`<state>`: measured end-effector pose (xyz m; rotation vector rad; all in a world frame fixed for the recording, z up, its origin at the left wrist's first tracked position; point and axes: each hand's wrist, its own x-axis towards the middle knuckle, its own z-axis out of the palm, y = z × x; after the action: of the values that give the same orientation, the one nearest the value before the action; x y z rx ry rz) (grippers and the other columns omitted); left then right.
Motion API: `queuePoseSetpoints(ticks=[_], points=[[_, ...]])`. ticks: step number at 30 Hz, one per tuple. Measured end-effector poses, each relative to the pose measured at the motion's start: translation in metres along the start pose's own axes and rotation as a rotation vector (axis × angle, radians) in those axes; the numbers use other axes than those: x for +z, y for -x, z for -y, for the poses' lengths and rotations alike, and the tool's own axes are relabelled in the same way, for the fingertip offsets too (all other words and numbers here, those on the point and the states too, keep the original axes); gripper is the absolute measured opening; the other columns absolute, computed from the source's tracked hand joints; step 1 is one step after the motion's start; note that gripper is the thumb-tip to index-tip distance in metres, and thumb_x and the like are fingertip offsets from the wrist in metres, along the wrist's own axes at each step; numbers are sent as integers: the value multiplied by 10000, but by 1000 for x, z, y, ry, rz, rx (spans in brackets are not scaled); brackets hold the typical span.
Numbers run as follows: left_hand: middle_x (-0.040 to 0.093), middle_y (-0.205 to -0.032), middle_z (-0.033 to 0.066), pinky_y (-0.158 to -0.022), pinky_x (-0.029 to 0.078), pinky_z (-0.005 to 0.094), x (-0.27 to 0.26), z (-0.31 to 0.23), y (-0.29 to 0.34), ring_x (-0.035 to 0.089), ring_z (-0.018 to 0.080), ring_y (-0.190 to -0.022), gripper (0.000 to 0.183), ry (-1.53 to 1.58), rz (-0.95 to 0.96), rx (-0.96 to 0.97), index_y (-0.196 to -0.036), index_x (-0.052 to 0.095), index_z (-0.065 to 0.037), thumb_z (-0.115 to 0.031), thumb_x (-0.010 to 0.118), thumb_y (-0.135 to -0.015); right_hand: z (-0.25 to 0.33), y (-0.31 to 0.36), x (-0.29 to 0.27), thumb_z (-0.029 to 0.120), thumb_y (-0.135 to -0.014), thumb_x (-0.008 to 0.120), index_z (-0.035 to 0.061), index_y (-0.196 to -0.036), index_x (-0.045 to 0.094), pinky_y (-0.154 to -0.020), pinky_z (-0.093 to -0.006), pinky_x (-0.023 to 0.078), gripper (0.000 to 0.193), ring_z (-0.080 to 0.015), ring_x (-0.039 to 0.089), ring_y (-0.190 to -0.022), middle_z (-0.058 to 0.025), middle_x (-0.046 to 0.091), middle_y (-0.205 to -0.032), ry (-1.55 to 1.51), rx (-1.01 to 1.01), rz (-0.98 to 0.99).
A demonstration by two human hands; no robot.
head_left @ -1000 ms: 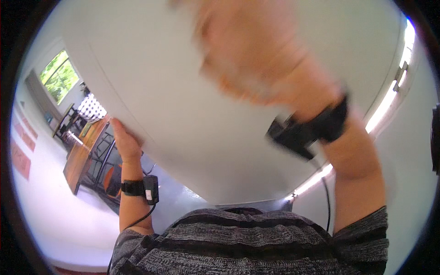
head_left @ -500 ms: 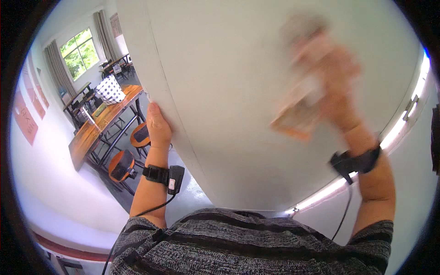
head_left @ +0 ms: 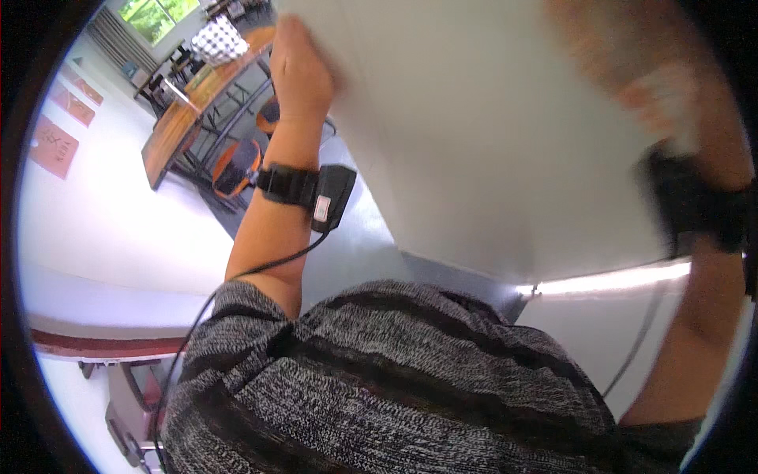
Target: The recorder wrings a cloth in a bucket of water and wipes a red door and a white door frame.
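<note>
A large off-white door panel [head_left: 466, 150] stands before me, filling the middle of the view. My left hand [head_left: 304, 79] is closed on its left edge, the fingers partly hidden. At the upper right, my right hand [head_left: 624, 39] is smeared by motion against the panel. Bunched in it is what looks like a pale cloth [head_left: 669, 91], whitish with brownish patches, its outline blurred. Both wrists wear a black strap; the left one carries a small black box [head_left: 334, 197] with a cable.
Beyond the door's left edge are a long wooden table [head_left: 170, 134] with a checkered bag [head_left: 219, 41], and stools [head_left: 235, 167] below it. A white wall with pinned reddish sheets [head_left: 55, 146] runs along the left. Bright light shows through a gap [head_left: 616, 280] along the door's hinge side.
My right hand has swept right with the cloth, toward the view's upper right. The view has tilted and shifted; my left hand stays on the door's edge.
</note>
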<state>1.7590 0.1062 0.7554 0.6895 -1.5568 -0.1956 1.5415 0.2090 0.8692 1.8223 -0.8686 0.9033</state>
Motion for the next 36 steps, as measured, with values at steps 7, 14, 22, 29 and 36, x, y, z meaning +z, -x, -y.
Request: queuePoseSetpoints(ticks=[7,14,22,29,36], points=[[502,-1186,211,-934,397,371,-58,55,21,504,270,-1076,463,223,71,-317,-1177,440,83,-288,262,-965,143,194,47,141,-757,536,180,-1023,551,-774,-377,386,269,-207,483,-983,1,532,-1006,-516,-139,804],[515,-1178,140,-898,410,325,-48,40,15,511,219,-1042,513,547,14,-359,-1245,399,34,-377,285,-960,11,113,-105,239,-667,632,211,-1092,477,-820,-381,318,453,-205,423,-1013,36,417,-1162,-317,51,574],[591,-937,118,-773,409,300,-56,43,38,523,186,-851,426,70,-129,-187,-969,540,44,-298,286,-967,-205,-14,-189,55,-752,530,114,-1157,549,-957,-366,354,410,-286,494,-1096,-82,538,-1191,206,515,-543],[587,-1032,114,-847,398,300,-58,31,39,527,199,-942,452,154,-86,-201,-1077,532,37,-311,267,-962,-275,-127,-169,111,-723,547,124,-1103,550,-915,-387,383,380,-274,500,-1062,-95,539,-1156,318,351,-644],[575,-999,130,-825,410,316,-50,41,29,529,207,-900,393,131,-68,-190,-1019,528,35,-280,300,-961,25,-92,0,155,-688,574,30,-1064,541,-845,-396,410,398,-259,525,-1000,-92,524,-1162,-136,-134,-113]])
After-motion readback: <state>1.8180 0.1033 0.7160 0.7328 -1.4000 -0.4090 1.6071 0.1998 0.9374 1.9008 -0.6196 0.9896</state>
